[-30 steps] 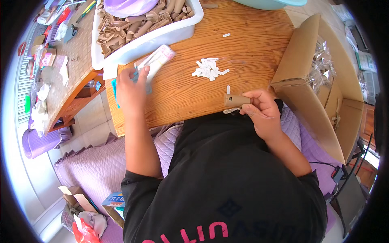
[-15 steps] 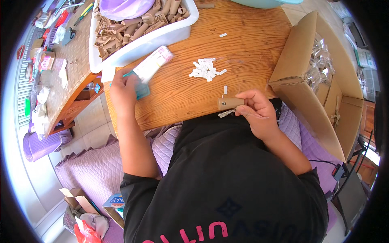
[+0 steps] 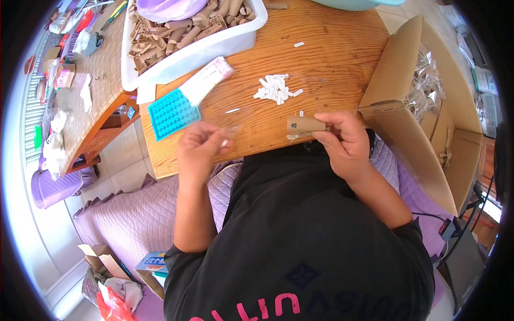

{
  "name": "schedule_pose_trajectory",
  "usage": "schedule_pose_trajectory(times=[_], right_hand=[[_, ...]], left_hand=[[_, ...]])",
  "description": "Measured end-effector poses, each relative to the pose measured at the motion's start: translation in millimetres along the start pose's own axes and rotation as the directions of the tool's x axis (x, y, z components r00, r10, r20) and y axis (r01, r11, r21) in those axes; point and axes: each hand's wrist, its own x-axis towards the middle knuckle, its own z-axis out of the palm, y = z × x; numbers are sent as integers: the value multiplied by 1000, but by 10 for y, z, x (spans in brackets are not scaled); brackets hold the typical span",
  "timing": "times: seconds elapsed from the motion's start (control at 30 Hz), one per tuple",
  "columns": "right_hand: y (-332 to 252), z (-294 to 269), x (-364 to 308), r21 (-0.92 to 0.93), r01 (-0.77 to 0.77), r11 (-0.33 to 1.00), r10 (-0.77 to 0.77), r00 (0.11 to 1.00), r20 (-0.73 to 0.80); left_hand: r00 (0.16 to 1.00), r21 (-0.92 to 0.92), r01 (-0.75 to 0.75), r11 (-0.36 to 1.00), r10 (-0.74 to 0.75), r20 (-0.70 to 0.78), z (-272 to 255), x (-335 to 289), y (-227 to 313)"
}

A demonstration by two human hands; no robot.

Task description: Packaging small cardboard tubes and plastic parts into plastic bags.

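Observation:
My right hand (image 3: 345, 140) grips one end of a brown, half-round plastic piece (image 3: 305, 124) at the table's front edge. A small dark square shows on that piece, and crinkled clear film (image 3: 299, 136) hangs beneath it. My left hand (image 3: 202, 152) is closed in a pinch near the front edge, slightly blurred. A tiny whitish bit shows at its fingertips, too small to name. Just beyond it lies a teal sheet (image 3: 174, 114) covered in rows of bumps. Against the sheet rests a white and pink packet (image 3: 206, 80). A pile of small white strips (image 3: 277, 89) lies mid-table.
A white tub (image 3: 195, 56) full of brown plastic pieces (image 3: 176, 40) stands at the back left, a purple bowl (image 3: 171, 8) on top. To the right is an open cardboard box (image 3: 388, 80) with clear-wrapped items (image 3: 426, 80). A light-blue basin (image 3: 358, 4) sits at the far edge.
My left hand has come away from the teal sheet and moved right, toward the brown piece. The sheet now lies uncovered. My right hand keeps hold of the brown piece, nearly in place.

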Motion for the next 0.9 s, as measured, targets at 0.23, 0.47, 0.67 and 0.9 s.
schedule_pose_trajectory(times=[0.23, 0.47, 0.67, 0.9], right_hand=[[-60, 15, 76, -361, 276, 891, -278, 959, 48], [-28, 1, 72, -396, 306, 866, -307, 950, 65], [-12, -8, 80, -449, 346, 824, -341, 935, 96], [-14, 1, 36, -440, 300, 846, -287, 953, 98]], left_hand=[[991, -65, 61, 996, -53, 126, 264, -49, -156], [976, -70, 88, 994, -72, 204, 296, -48, -161], [956, -107, 157, 982, -125, 264, 319, -121, -92], [946, -223, 123, 967, -46, 322, 358, -139, -140]])
